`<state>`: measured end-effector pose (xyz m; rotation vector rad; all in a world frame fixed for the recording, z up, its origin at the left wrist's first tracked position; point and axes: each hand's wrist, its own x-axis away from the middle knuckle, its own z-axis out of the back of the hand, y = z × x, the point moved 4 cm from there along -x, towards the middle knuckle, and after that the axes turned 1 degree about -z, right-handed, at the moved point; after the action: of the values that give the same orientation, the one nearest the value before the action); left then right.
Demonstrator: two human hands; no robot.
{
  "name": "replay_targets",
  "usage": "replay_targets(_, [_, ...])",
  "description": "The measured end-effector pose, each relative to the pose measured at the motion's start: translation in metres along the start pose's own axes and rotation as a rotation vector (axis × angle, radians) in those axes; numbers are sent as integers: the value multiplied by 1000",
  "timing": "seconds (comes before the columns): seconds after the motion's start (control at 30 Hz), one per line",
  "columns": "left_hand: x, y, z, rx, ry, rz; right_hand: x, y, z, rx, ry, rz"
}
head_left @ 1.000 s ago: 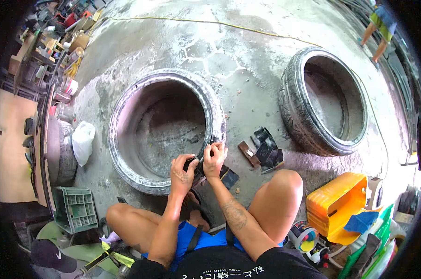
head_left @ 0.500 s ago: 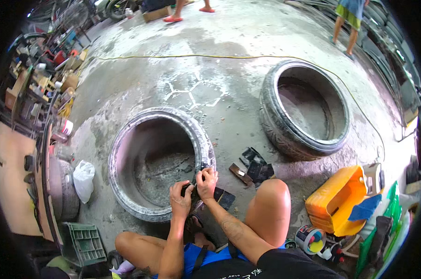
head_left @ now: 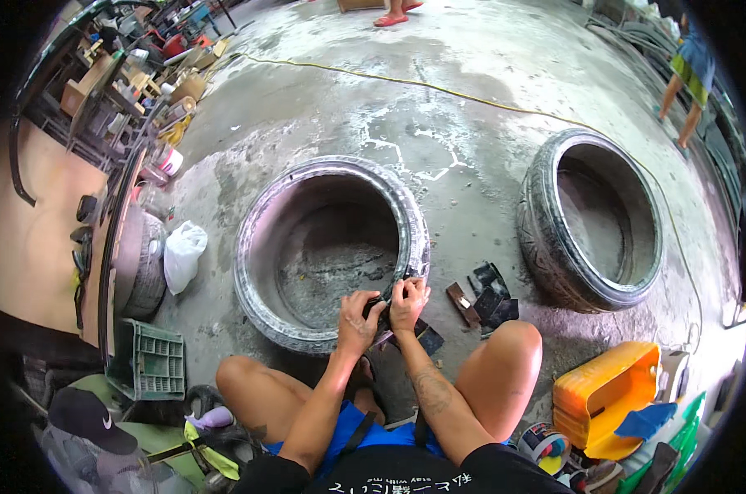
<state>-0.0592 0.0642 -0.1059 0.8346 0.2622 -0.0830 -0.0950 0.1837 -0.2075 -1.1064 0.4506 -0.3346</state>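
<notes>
A tire (head_left: pixel 261 239) coated in whitish dust lies on its side on the concrete in front of my bent legs. At its near right rim, my left hand (head_left: pixel 359 323) has its fingers closed round a small black piece (head_left: pixel 376 309) whose kind I cannot make out. Right beside it, my right hand (head_left: pixel 407 306) is closed in a pinch against the tire's edge. The fingers hide what it grips, if anything. Dark flat pieces (head_left: pixel 429 337) lie on the floor just beyond my right wrist.
A second tire (head_left: pixel 546 239) lies to the right. Black flat pieces (head_left: pixel 494 298) and a brown block (head_left: pixel 463 305) sit between. An orange container (head_left: pixel 587 387) stands near right, a green crate (head_left: pixel 146 362) and white bag (head_left: pixel 185 255) left. A yellow cord (head_left: pixel 373 76) crosses behind; two people stand farther off.
The whole view has swung, so the tires and cord sit farther right in the picture. Both hands remain at the same part of the near tire's rim, fingers still closed.
</notes>
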Motion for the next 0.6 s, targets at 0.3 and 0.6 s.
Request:
replay_targets(0.3, [5, -11, 1, 6, -28, 35, -4, 0, -1, 14, -14, 64])
replay_targets(0.6, [-1, -1, -6, 17, -23, -17, -7, 4, 5, 78, 98, 195])
